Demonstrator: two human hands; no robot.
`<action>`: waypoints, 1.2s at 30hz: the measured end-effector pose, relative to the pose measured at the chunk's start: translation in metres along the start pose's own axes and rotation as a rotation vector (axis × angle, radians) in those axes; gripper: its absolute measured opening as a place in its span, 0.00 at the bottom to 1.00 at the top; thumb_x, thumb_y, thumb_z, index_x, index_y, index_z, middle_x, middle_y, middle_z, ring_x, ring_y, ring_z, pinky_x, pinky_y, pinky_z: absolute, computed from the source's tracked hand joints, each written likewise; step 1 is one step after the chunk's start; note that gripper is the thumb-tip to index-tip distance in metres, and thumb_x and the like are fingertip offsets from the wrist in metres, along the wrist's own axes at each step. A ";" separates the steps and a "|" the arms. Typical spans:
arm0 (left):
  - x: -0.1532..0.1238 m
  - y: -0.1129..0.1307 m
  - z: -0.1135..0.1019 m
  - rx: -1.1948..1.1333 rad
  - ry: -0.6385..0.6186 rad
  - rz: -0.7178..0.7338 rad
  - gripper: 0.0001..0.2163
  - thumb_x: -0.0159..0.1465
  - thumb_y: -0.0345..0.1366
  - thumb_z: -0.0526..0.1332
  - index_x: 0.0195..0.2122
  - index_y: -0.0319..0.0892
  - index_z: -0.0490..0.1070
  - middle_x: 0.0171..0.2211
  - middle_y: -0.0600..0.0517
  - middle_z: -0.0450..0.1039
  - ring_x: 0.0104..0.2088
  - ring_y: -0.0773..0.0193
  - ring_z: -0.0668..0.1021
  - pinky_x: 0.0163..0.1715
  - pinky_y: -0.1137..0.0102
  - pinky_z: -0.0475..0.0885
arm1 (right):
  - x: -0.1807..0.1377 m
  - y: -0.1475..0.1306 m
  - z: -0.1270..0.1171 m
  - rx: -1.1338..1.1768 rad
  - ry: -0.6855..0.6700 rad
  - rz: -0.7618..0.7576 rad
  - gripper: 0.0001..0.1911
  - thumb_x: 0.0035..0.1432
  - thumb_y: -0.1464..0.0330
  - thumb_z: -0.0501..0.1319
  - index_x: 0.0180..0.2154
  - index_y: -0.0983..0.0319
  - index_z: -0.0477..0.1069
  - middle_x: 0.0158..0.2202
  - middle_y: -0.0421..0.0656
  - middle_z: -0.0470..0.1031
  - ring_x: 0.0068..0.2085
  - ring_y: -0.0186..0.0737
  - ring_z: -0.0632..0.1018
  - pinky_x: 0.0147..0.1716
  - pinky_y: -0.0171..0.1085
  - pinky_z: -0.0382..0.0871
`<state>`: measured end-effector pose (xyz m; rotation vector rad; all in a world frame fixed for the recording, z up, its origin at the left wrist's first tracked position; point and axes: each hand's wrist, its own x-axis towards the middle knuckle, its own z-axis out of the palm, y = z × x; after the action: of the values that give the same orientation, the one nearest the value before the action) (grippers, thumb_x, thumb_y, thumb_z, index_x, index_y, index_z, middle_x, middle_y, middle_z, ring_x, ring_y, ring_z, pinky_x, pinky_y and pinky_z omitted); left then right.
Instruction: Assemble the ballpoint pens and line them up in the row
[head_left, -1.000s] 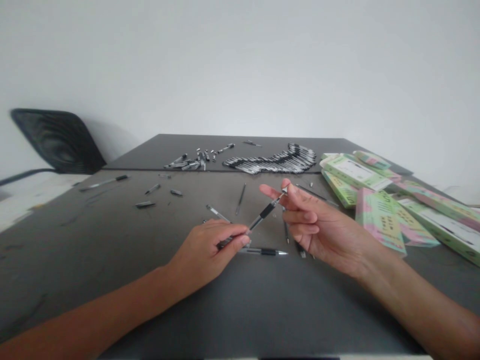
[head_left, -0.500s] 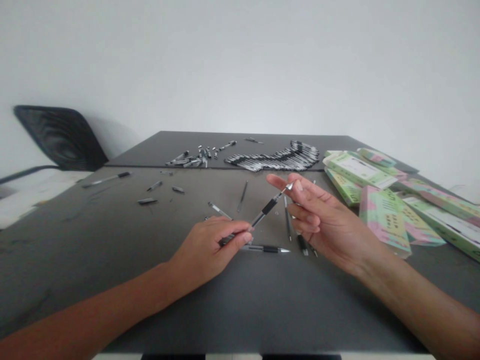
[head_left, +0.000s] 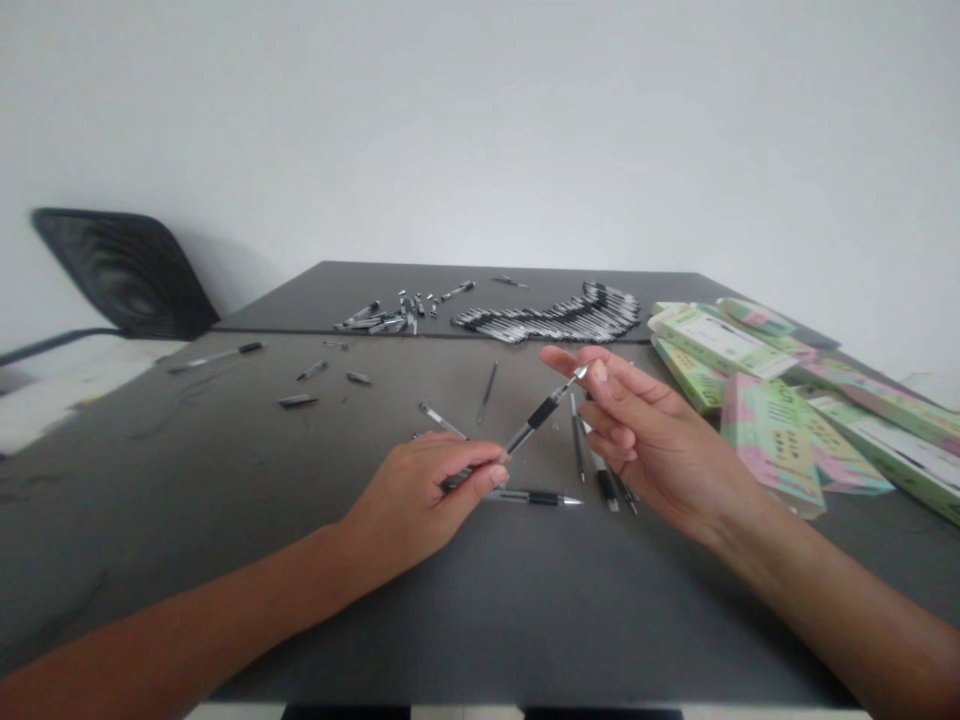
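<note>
My left hand [head_left: 420,495] rests on the dark table [head_left: 225,480] and pinches the rear end of a pen [head_left: 534,418] with a black grip, held slanting up to the right. My right hand [head_left: 645,435] is raised beside it, thumb and forefinger pinched on the pen's silver tip, the other fingers curled loosely. A second whole pen [head_left: 534,497] lies flat on the table just under and right of my left fingers. Two or three more pens [head_left: 600,478] lie below my right palm.
A long row of finished pens [head_left: 551,318] and a heap of loose pen parts [head_left: 386,318] lie at the far middle. Green and pink cartons [head_left: 772,430] crowd the right side. Stray pens and parts [head_left: 300,400] dot the left. A black chair [head_left: 124,272] stands far left.
The view dropped slightly and my right hand shifted a little to the right along the pen tip. The pen stays held between both hands; my left hand has hardly moved.
</note>
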<state>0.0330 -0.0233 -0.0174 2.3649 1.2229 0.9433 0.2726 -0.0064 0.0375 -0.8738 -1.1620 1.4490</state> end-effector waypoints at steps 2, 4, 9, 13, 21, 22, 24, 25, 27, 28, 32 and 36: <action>0.000 0.000 0.000 -0.002 -0.001 0.002 0.07 0.73 0.36 0.64 0.47 0.47 0.83 0.41 0.54 0.88 0.41 0.59 0.86 0.43 0.66 0.76 | 0.000 0.001 -0.001 -0.017 -0.003 -0.005 0.08 0.64 0.58 0.73 0.43 0.52 0.85 0.49 0.41 0.83 0.24 0.26 0.55 0.17 0.28 0.54; 0.000 0.001 -0.001 -0.002 -0.003 0.004 0.08 0.73 0.37 0.64 0.47 0.47 0.83 0.41 0.54 0.88 0.40 0.59 0.86 0.43 0.66 0.76 | 0.000 0.001 -0.001 -0.029 -0.001 -0.007 0.08 0.64 0.57 0.72 0.42 0.52 0.85 0.48 0.41 0.83 0.24 0.27 0.56 0.18 0.29 0.54; -0.001 0.001 -0.002 -0.010 0.000 0.020 0.07 0.73 0.37 0.64 0.46 0.47 0.83 0.40 0.54 0.88 0.40 0.60 0.86 0.43 0.67 0.76 | 0.001 0.002 -0.002 -0.063 0.010 -0.015 0.10 0.63 0.56 0.72 0.43 0.53 0.85 0.47 0.41 0.83 0.24 0.26 0.57 0.18 0.30 0.54; 0.000 0.000 -0.001 -0.013 0.004 0.018 0.07 0.73 0.36 0.65 0.47 0.46 0.83 0.40 0.54 0.88 0.40 0.60 0.86 0.43 0.68 0.75 | 0.001 0.003 -0.002 -0.107 -0.011 -0.019 0.13 0.66 0.56 0.70 0.48 0.52 0.85 0.47 0.41 0.82 0.24 0.26 0.55 0.19 0.31 0.53; 0.000 0.003 -0.002 0.001 0.000 0.020 0.07 0.74 0.37 0.64 0.46 0.47 0.83 0.41 0.54 0.88 0.40 0.60 0.86 0.43 0.67 0.76 | 0.001 0.005 -0.005 -0.157 -0.014 -0.025 0.18 0.64 0.54 0.71 0.53 0.53 0.84 0.31 0.39 0.74 0.24 0.30 0.56 0.19 0.33 0.51; 0.000 0.003 -0.003 -0.005 0.002 0.022 0.07 0.74 0.37 0.64 0.47 0.47 0.83 0.41 0.54 0.88 0.40 0.60 0.86 0.43 0.67 0.76 | 0.002 0.005 -0.006 -0.165 -0.010 -0.031 0.18 0.64 0.54 0.71 0.52 0.53 0.85 0.32 0.39 0.75 0.24 0.30 0.56 0.19 0.34 0.51; 0.000 0.004 -0.004 -0.012 0.002 0.025 0.07 0.73 0.36 0.64 0.47 0.47 0.83 0.41 0.55 0.88 0.40 0.60 0.86 0.43 0.67 0.76 | 0.002 0.005 -0.006 -0.190 -0.003 -0.042 0.18 0.64 0.53 0.71 0.52 0.53 0.85 0.35 0.41 0.78 0.24 0.30 0.57 0.19 0.34 0.52; 0.000 0.004 -0.004 -0.013 0.002 0.025 0.07 0.73 0.36 0.65 0.47 0.47 0.83 0.41 0.55 0.88 0.40 0.61 0.86 0.43 0.68 0.76 | 0.002 0.004 -0.006 -0.207 0.002 -0.053 0.18 0.64 0.53 0.71 0.52 0.53 0.85 0.37 0.42 0.79 0.24 0.30 0.57 0.19 0.34 0.52; 0.000 0.004 -0.003 -0.010 0.000 0.021 0.06 0.73 0.35 0.65 0.46 0.46 0.83 0.40 0.55 0.88 0.40 0.61 0.86 0.42 0.68 0.76 | 0.002 0.004 -0.007 -0.246 0.010 -0.077 0.18 0.65 0.53 0.70 0.52 0.53 0.85 0.40 0.43 0.80 0.24 0.30 0.57 0.20 0.35 0.53; 0.000 0.004 -0.003 -0.009 0.001 0.019 0.06 0.73 0.35 0.65 0.46 0.46 0.83 0.40 0.55 0.88 0.39 0.61 0.86 0.42 0.68 0.75 | 0.002 0.004 -0.007 -0.267 0.013 -0.088 0.18 0.65 0.53 0.70 0.52 0.53 0.85 0.40 0.43 0.80 0.24 0.30 0.58 0.20 0.35 0.53; 0.000 0.004 -0.003 -0.019 0.015 0.008 0.06 0.72 0.35 0.66 0.46 0.46 0.84 0.41 0.55 0.88 0.41 0.60 0.87 0.43 0.68 0.76 | 0.002 0.005 -0.009 -0.326 0.019 -0.107 0.18 0.65 0.52 0.70 0.52 0.52 0.86 0.29 0.39 0.74 0.24 0.30 0.59 0.21 0.34 0.55; -0.001 0.003 -0.002 -0.026 0.010 -0.001 0.06 0.72 0.35 0.66 0.46 0.46 0.84 0.41 0.55 0.88 0.40 0.60 0.87 0.43 0.68 0.76 | 0.002 0.007 -0.010 -0.366 0.031 -0.122 0.19 0.65 0.51 0.70 0.52 0.53 0.85 0.28 0.39 0.74 0.23 0.31 0.61 0.20 0.34 0.55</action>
<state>0.0331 -0.0261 -0.0141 2.3420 1.2082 0.9656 0.2793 -0.0028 0.0284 -1.0493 -1.4582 1.1374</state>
